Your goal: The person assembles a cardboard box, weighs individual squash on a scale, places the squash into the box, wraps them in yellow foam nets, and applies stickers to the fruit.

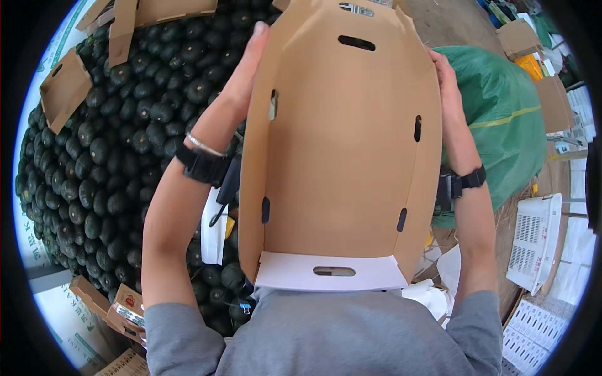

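An unlidded brown cardboard box [345, 169] with oval hand slots is held up before me. Its nearest end panel is white inside and rests against my grey shirt. My left hand [246, 69] presses along the outside of the box's left wall, most of its fingers hidden behind the cardboard. On the opposite wall, my right hand [446, 81] grips from outside with bent fingers near the far corner. Nothing lies inside the box. Dark straps with small devices are on both wrists.
A large heap of dark green squashes [141, 135] fills the left side, with cardboard pieces [66, 88] on top. To the right sits a bulging green sack [501, 119]. A white plastic crate [534, 241] and cardboard scraps stand farther right.
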Motion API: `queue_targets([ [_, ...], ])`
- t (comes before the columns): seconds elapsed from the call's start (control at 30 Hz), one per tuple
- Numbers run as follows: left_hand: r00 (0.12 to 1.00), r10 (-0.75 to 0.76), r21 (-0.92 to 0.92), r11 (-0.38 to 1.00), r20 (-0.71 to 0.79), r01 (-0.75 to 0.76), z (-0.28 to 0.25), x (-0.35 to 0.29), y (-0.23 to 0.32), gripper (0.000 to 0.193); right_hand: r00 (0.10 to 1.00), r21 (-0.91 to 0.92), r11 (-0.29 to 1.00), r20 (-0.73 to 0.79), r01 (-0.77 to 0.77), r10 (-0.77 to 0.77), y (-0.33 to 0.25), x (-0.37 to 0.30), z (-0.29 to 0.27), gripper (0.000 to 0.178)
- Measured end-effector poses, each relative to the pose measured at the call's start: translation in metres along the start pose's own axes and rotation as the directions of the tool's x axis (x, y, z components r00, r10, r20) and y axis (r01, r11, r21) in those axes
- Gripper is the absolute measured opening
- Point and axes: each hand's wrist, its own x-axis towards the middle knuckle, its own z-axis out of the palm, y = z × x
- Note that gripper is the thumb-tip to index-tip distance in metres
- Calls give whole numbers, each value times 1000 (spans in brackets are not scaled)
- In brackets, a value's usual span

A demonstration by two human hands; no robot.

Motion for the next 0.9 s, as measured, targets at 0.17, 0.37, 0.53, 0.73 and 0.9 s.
queue_targets([
  [0.17, 994, -27, 75, 997, -104, 35, 2, 11, -11, 61, 986, -194, 977, -118, 93, -118, 6, 9, 10, 41],
  [0.37, 979, 111, -129, 982, -173, -135, -19, 19, -12, 37, 987, 340, 940, -148, -1, 55, 13, -2, -12, 41],
  [0.53, 970, 193, -157, 964, -147, -216, -13, 9, -10, 54, 996, 329, 943, 90, -42, 13, 25, -3, -38, 53],
  [0.73, 834, -358, 597, 801, 419, 44, -24, 22, 94, 71, 509, -674, 736, 657, 65, 556, -77, 64, -34, 62],
  [0.9, 974, -164, 928, -313, 155, -201, 34, 37, 65, 40, 856, -867, 44, 498, 497, 137, -47, 40, 34, 28],
])
